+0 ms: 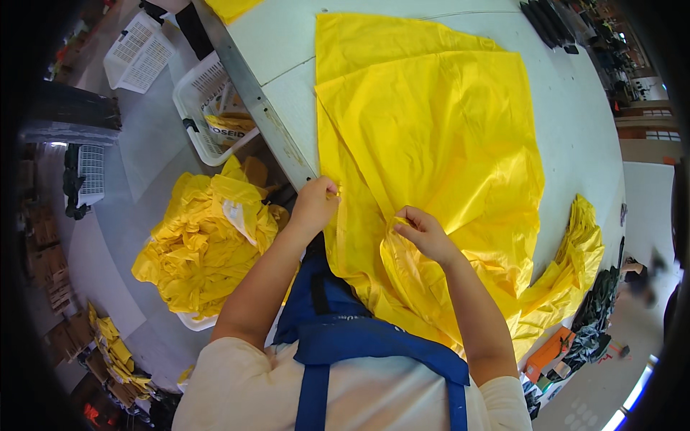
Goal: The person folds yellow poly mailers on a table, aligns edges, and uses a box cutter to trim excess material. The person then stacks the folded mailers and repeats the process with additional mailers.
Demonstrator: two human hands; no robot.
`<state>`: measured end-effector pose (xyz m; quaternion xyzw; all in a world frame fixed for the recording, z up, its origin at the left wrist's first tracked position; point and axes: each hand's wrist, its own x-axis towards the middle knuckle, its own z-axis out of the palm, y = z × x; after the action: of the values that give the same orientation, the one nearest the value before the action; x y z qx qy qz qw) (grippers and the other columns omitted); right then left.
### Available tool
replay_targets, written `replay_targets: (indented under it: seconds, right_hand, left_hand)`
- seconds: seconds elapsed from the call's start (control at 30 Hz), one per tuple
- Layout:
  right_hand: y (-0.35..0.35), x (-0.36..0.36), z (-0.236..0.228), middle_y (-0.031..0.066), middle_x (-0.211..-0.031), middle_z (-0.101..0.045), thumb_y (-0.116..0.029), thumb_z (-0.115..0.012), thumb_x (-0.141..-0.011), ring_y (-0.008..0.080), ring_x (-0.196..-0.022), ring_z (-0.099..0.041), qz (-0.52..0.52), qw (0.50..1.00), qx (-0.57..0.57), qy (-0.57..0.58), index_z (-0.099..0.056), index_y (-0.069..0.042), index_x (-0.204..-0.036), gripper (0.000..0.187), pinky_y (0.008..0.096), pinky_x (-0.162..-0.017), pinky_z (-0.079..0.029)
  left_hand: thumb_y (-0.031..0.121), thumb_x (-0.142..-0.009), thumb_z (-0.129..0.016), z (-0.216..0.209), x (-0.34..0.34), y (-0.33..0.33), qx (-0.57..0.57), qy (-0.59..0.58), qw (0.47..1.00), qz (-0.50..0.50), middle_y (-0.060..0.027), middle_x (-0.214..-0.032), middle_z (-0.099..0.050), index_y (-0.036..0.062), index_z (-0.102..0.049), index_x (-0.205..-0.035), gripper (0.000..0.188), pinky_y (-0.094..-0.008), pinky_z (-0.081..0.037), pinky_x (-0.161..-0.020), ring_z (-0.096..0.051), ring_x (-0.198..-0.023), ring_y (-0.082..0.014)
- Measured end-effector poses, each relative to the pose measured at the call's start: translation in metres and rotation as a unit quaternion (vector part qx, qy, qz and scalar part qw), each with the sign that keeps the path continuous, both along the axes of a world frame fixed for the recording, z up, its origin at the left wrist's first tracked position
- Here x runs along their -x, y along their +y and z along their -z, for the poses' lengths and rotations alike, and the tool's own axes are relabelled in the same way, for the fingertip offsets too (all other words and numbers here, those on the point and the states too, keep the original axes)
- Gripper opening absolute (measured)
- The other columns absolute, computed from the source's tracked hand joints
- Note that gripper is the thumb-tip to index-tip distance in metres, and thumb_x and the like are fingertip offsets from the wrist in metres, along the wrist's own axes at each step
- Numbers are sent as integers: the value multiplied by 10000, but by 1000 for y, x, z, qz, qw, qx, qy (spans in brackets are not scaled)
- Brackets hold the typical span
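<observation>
A large piece of shiny yellow fabric (445, 129), perhaps a rain garment, lies spread over the pale table and hangs over its near edge against my blue apron (359, 348). My left hand (315, 206) pinches the fabric's left edge, close to the table's corner. Farther right, my right hand (424, 233) has its thumb and forefinger closed on a raised fold of the same fabric. Loose creases run down between the two hands. The fabric's lower end is partly hidden by my right forearm.
The table (575, 136) has a metal edge (262, 108) on its left. Beside it stand a white basket (208, 154) and a heap of crumpled yellow fabric (208, 244). A bunched yellow piece (575, 251) lies at the right. Dark flat items (550, 25) sit at the far right.
</observation>
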<state>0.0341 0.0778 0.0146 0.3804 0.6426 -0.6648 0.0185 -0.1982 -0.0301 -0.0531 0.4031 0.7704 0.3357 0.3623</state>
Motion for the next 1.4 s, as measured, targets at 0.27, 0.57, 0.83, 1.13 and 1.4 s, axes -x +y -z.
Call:
replay_targets:
  seconds: [0.27, 0.57, 0.83, 1.13, 1.4]
  right_hand:
    - [-4, -8, 24, -54, -816, -488, -167, -548, -936, 39, -754, -420, 53, 997, 53, 21, -571, -56, -960, 116, 194, -696, -364]
    - [-5, -11, -3, -55, -817, -483, -186, -524, -957, 48, -778, -428, 64, 997, 34, 34, -563, -45, -989, 150, 204, -732, -372]
    - [-5, -4, -96, -56, -771, -472, -182, -541, -953, 40, -704, -399, 110, 990, -46, 81, -569, -33, -957, 152, 188, -650, -360]
    - [-9, -9, -121, 73, -621, -498, -164, -566, -913, 119, -576, -438, 98, 987, -126, 28, -595, 2, -902, 169, 273, -558, -397]
    - [-26, -13, -102, 143, -706, -540, -115, -592, -880, 202, -603, -501, 234, 941, -241, 34, -586, 10, -888, 125, 291, -569, -413]
  left_hand:
    - [62, -798, -649, -2, 5, 3, 30, -70, 996, -35, -131, -854, -618, 2, -577, -956, 183, -308, -482, -715, -613, -795, -227]
    - [8, -819, -568, -85, 8, 51, -285, 124, 936, 164, -155, -1065, -527, 22, -493, -864, 88, -364, -462, -785, -545, -922, -334]
    - [-32, -764, -602, -135, -29, 66, -398, 168, 839, 331, -101, -960, -603, 50, -500, -881, 176, -358, -475, -689, -568, -791, -300]
    - [-39, -727, -623, -154, -40, 60, -400, 178, 829, 348, -91, -894, -606, 48, -518, -884, 208, -348, -473, -681, -572, -773, -283]
    - [135, -736, -683, -147, -65, 34, -352, 72, 853, 378, -152, -1215, -534, 75, -580, -855, 169, -415, -411, -931, -511, -1083, -336]
